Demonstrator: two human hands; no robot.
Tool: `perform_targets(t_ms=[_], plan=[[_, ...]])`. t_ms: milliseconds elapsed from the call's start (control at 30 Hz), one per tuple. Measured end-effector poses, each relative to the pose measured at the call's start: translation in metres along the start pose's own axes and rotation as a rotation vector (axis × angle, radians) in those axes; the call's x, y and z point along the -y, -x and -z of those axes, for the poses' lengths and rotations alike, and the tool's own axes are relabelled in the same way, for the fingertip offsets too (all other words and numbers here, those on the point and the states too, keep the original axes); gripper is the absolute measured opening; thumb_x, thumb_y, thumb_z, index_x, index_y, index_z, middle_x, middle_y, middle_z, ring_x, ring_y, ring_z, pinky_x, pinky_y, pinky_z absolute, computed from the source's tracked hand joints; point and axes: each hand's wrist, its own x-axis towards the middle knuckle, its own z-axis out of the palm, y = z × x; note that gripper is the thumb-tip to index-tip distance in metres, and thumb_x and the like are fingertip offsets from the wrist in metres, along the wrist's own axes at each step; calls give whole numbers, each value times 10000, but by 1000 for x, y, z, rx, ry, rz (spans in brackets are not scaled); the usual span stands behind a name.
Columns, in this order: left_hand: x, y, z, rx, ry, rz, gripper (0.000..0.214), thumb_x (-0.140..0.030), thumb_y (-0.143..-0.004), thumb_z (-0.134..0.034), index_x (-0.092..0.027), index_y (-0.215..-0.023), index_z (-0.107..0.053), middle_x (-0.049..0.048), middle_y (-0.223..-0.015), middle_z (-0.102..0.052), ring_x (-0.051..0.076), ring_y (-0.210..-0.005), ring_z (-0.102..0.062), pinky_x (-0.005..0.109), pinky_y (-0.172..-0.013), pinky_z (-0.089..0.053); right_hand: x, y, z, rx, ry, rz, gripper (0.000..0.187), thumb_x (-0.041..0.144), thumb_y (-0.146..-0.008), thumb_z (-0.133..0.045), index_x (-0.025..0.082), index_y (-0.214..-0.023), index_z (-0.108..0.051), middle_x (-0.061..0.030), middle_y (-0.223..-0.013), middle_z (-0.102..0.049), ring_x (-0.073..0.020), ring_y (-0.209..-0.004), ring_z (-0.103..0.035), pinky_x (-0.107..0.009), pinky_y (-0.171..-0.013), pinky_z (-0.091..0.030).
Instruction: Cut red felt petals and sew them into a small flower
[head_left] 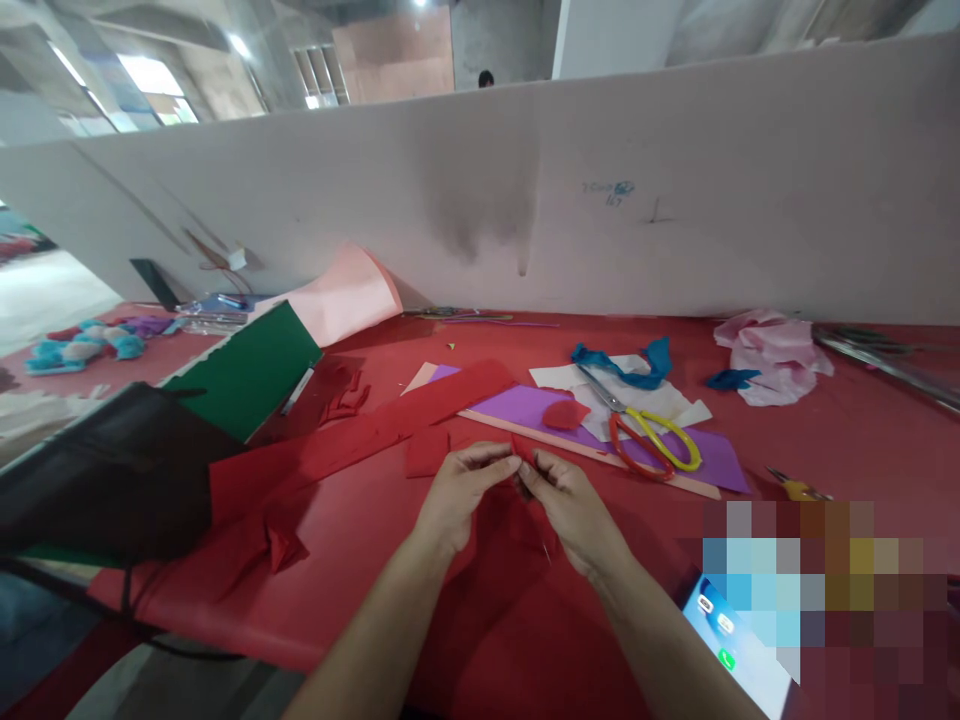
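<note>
Pinching a thin red piece between my fingertips, I keep the left grip and right grip nearly together over the tabletop, each one closed on it by thumb and forefinger. My fingers cover most of it, so I cannot tell how it is folded, or whether it is paper or cloth. A thin wire-like stem shows below my right grip; whether it joins the piece is hidden.

Uneven pulling could tear or crease something this flimsy, and a loosened pinch could let the folds spring apart. Should it drop, red on red would make it hard to spot. The stem's end might prick me or snag if I turned my wrist carelessly. Reaching forward to the right could knock the scissors on the purple sheet; my right forearm, swinging outward, might nudge the smartphone.
</note>
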Motion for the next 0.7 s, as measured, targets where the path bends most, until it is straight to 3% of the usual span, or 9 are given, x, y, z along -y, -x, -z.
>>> perform_targets(t_ms=[267,400,700], plan=[[-2,-1,0,-48,108,59,207,-262,-537,-820,-143,-646,-691,10,-606,-626,120,-598,-556,275,-662,-443,4,3,-6,-59,-157,-101,287,380,-610,-793,188,-763,-645,20,-694,-609,-121,-625,-526,-258,-625,-429],[-3,-2,1,-106,151,67,245,-248,-480,-848,-150,-623,-675,-14,-585,-615,99,-571,-540,255,-637,-434,3,3,-7,-91,-102,-67,272,320,-566,-824,191,-707,-631,37,-636,-592,-119,-600,-526,-251,-595,-423],[-5,1,4,102,107,62,167,-251,-612,-777,-128,-632,-666,11,-590,-592,109,-544,-525,274,-597,-426,7,5,-7,-22,-111,-78,210,365,-651,-761,174,-660,-673,3,-613,-638,-88,-487,-508,-212,-436,-331]])
